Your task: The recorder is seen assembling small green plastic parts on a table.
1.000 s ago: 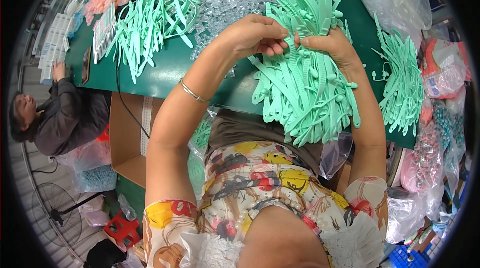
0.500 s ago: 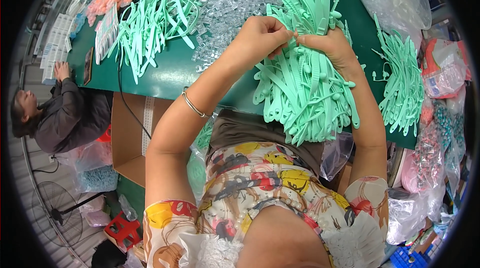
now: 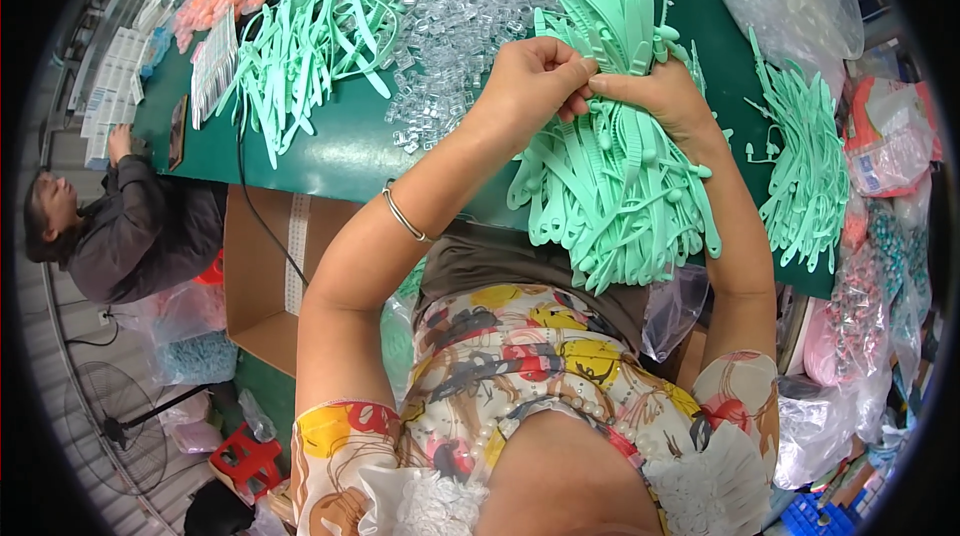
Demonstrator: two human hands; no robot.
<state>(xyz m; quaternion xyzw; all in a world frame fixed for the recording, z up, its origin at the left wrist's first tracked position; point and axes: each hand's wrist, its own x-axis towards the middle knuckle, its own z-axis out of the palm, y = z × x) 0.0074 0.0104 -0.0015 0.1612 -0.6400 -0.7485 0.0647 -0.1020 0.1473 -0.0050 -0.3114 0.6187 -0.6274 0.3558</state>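
ok so rn your right hand (image 3: 668,101) has the thick bundle of flat mint-green plastic straps (image 3: 625,161). Fingers go round behind the upper part, thumb laid across the front and pointing left, so that's a proper clamp w/ the bundle pinned btwn thumb and fingers. Your left hand (image 3: 535,81) is at the bundle's left edge, thumb + index pressed together right by your right thumb tip. Can't tell if there's a strap btwn those fingertips tbh, too small.

Main thing imo is the angle. Bundle's long axis runs roughly far-to-near, tips fanning up past your hands, longer loose ends spreading down twd your lap over the near edge of the dark green tabletop (image 3: 335,158). Your left forearm comes in diagonally from lower left, so that pinch meets the straps from the side, across their length, not along it. Right's def the nearer hand, since it's wrapped round the thing; left only gets the edge.

Btw the separate pile of loose mint-green straps (image 3: 803,161) sits just outside your right forearm, apart from the bundle.
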